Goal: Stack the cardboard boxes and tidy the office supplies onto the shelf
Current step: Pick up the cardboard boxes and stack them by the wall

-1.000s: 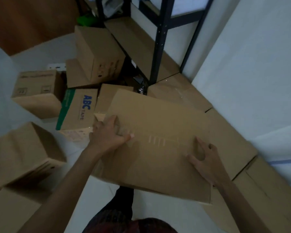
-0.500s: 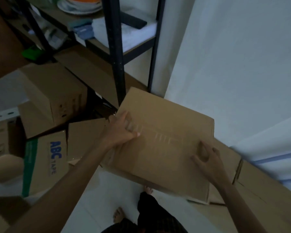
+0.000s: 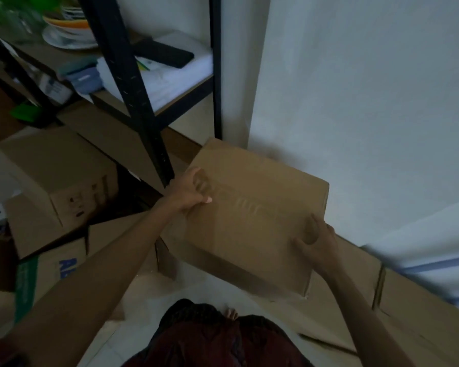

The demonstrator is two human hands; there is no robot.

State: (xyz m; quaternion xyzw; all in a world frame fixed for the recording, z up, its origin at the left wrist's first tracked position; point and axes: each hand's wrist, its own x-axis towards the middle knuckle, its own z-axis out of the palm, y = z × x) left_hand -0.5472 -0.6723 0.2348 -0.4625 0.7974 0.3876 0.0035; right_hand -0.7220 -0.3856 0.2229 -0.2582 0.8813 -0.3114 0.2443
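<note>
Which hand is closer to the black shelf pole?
Left. The left hand grips the cardboard box right beside the foot of the black shelf pole. The right hand holds the box's opposite edge, farther away, towards the wall.

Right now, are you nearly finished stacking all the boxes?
Not nearly. Done: a row of boxes lies along the wall, and some things sit on the shelf. In hand: the left hand and right hand grip one cardboard box by the wall. Left: the green-striped box and plain brown box lie loose on the floor.
</note>
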